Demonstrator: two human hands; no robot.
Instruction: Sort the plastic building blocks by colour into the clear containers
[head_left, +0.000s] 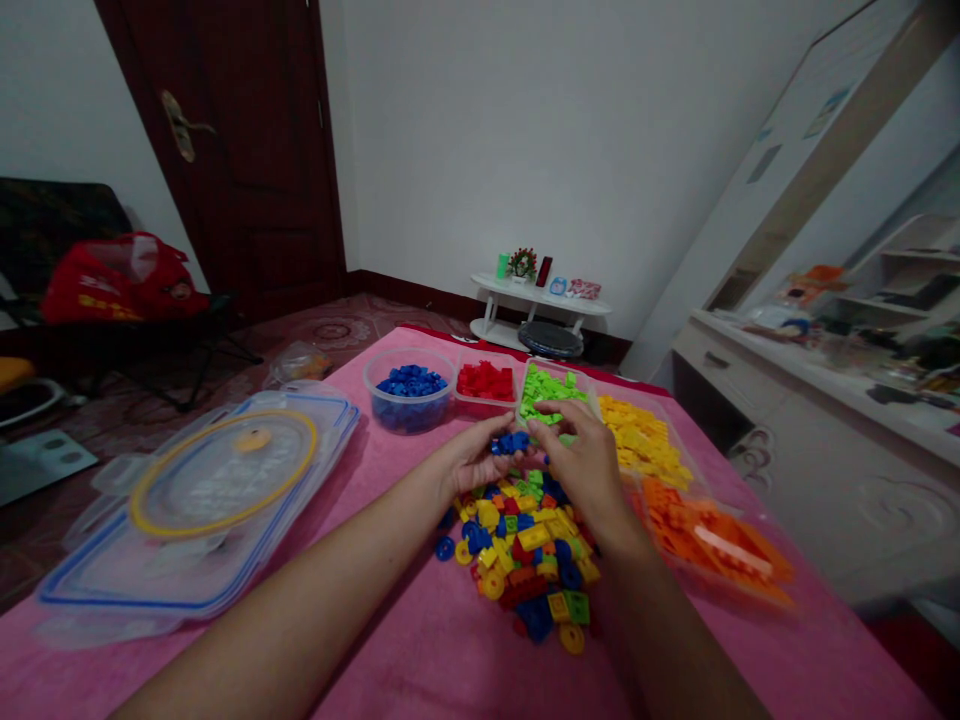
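A heap of mixed coloured bricks (534,553) lies on the pink cloth in front of me. My left hand (474,458) is cupped just above its far edge, closed on a few blue bricks (511,442). My right hand (581,458) meets it from the right, fingertips pinched on the same blue bricks. Behind the hands stand a round tub of blue bricks (409,388), a tub of red bricks (485,382) and a tub of green bricks (547,388).
Yellow bricks (643,436) and orange bricks (705,535) fill clear containers at the right. A stack of clear lids (202,500) lies at the left of the table. A white cabinet (817,470), a dark door (240,150) and a low white shelf (536,300) surround it.
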